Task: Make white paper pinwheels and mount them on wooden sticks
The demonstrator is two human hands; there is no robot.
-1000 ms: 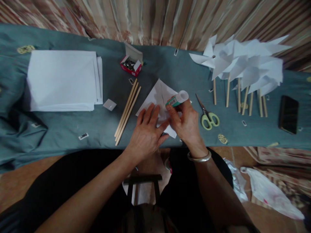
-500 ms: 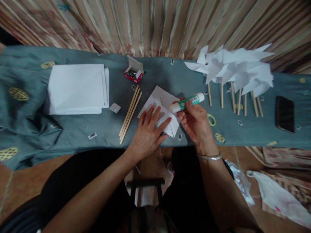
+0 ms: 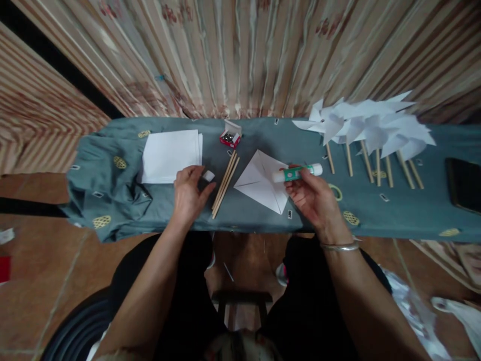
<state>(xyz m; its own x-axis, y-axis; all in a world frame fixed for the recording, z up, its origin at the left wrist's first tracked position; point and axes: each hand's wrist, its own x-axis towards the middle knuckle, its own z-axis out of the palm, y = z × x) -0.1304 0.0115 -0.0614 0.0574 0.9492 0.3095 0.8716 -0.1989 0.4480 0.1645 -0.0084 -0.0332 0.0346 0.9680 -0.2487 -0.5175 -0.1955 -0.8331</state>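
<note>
My left hand (image 3: 190, 193) is at the small white paper piece (image 3: 208, 176), its thumb and fingers apart; whether the fingertips touch it I cannot tell. My right hand (image 3: 311, 194) is closed around a green and white glue stick (image 3: 295, 173), held level. Below the glue stick's capped-looking end lies a white paper square with creases (image 3: 259, 183), its corners pointing outward. Between my left hand and the square, several thin wooden sticks (image 3: 225, 184) lie side by side.
A stack of white paper (image 3: 169, 155) lies at the left. Behind the sticks stands an open red box of metal pins (image 3: 230, 136). Several paper pinwheels (image 3: 370, 125) on sticks lie at the right, near a roll of tape (image 3: 335, 192) and a phone (image 3: 464, 183).
My left hand has left the creased paper and moved left, over the sticks, to the small paper piece. My right hand still holds the glue stick. The view has shifted left.
</note>
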